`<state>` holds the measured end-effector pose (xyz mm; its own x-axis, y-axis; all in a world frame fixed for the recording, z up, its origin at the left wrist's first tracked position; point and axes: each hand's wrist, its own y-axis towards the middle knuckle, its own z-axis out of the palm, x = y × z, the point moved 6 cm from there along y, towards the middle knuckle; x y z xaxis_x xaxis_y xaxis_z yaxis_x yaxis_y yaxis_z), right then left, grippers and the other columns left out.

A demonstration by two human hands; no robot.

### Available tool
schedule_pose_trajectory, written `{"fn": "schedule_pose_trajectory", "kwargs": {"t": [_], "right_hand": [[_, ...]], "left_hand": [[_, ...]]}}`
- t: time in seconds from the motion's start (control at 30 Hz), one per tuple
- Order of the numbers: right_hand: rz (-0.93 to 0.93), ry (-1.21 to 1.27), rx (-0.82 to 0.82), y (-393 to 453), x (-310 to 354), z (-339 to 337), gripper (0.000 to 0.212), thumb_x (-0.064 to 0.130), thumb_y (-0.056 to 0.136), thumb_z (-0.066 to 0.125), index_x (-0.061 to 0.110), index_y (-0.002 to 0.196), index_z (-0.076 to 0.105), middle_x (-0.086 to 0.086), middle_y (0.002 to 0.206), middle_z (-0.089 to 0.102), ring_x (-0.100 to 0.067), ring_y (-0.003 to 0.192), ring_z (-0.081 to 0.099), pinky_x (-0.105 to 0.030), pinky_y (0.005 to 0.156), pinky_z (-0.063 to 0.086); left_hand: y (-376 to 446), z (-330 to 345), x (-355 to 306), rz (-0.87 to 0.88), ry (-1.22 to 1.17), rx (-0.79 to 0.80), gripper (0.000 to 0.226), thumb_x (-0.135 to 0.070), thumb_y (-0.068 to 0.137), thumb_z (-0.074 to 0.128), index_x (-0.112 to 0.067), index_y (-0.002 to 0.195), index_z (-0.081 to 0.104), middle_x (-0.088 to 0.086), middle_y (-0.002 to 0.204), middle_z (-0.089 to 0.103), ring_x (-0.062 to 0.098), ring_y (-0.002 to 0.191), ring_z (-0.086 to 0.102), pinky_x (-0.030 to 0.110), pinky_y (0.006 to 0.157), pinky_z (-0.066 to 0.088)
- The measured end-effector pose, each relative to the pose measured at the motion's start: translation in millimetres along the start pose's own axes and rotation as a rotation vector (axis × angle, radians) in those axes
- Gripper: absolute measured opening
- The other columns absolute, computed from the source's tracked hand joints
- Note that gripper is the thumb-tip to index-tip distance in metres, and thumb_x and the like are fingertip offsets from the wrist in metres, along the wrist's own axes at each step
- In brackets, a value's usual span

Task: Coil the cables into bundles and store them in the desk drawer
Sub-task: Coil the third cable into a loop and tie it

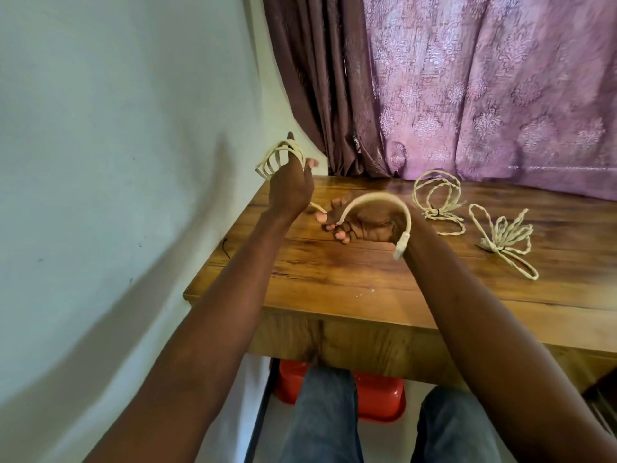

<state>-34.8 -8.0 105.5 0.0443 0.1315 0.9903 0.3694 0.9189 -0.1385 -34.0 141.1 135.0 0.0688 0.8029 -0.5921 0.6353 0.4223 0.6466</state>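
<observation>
A cream braided cable (384,198) runs between both hands above the wooden desk (334,272). My left hand (292,185) is raised at the desk's far left corner, with several loops of the cable wound around its fingers. My right hand (360,225) pinches the free end, which arches over the hand and ends in a white plug hanging by the wrist. Two tied bundles lie on the desk to the right: a looped one (434,198) near the curtain and a flatter one (504,238) closer in. No drawer is visible.
A pale wall rises at the left, and purple curtains (467,95) hang behind the desk. A small black tie (226,250) lies at the desk's left edge. Under the desk sit a red tub (377,396) and my knees in jeans.
</observation>
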Motion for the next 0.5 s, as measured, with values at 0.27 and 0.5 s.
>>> {"fn": "schedule_pose_trajectory", "kwargs": {"t": [0.27, 0.5], "right_hand": [[-0.170, 0.641, -0.108, -2, 23, -39, 0.017, 0.003, 0.086, 0.059, 0.002, 0.085, 0.075, -0.010, 0.075, 0.073, -0.011, 0.054, 0.068, -0.019, 0.048, 0.055], [-0.430, 0.694, -0.381, 14, 26, -64, 0.022, -0.002, 0.090, 0.048, -0.007, 0.104, 0.064, -0.015, 0.120, 0.069, -0.022, 0.096, 0.073, -0.026, 0.074, 0.059]], "left_hand": [[-20, 17, 9, -0.119, -0.122, 0.419, 0.032, -0.043, 0.102, 0.043, -0.017, 0.089, 0.054, 0.013, 0.065, 0.069, 0.020, 0.041, 0.053, 0.032, 0.047, 0.044], [-31, 29, -12, -0.211, -0.473, 0.725, 0.085, -0.066, 0.097, 0.021, 0.007, 0.098, 0.066, 0.007, 0.046, 0.040, 0.014, 0.035, 0.029, 0.024, 0.041, 0.022]]}}
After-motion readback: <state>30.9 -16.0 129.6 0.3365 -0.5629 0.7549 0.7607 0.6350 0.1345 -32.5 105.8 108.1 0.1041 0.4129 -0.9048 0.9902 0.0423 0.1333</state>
